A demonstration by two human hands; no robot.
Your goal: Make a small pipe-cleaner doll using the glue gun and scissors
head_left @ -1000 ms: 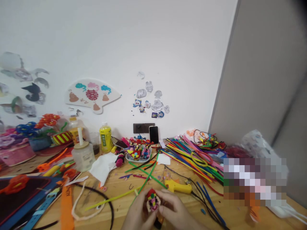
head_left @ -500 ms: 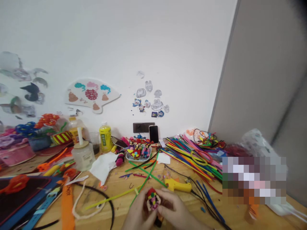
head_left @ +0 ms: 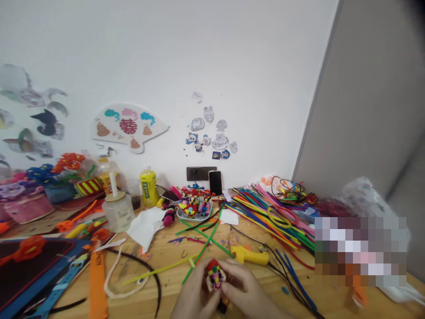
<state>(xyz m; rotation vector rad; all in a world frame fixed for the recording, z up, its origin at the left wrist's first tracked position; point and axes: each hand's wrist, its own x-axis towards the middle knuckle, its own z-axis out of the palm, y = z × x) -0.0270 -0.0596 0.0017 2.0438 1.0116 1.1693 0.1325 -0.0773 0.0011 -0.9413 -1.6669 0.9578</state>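
A small red-topped doll (head_left: 215,277) is on the near side of the yellow glue gun (head_left: 250,255), to its left, with the fingers of the left hand (head_left: 194,288) and right hand (head_left: 242,285) clamped on it from either side. Beyond the glue gun on the desk (head_left: 133,305), a tray (head_left: 195,218) of similar colourful dolls (head_left: 191,207) stands to the left, and a heap of pipe cleaners (head_left: 262,210) spreads to the right. Two blue strips (head_left: 295,279) lie right of the glue gun.

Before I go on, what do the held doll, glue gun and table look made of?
Doll: probably matte pipe cleaner or yarn, edges looking fuzzy; too small to settle.
Glue gun: likely plastic, smooth and evenly yellow.
Table: probably wood, slightly glossy, grain showing.
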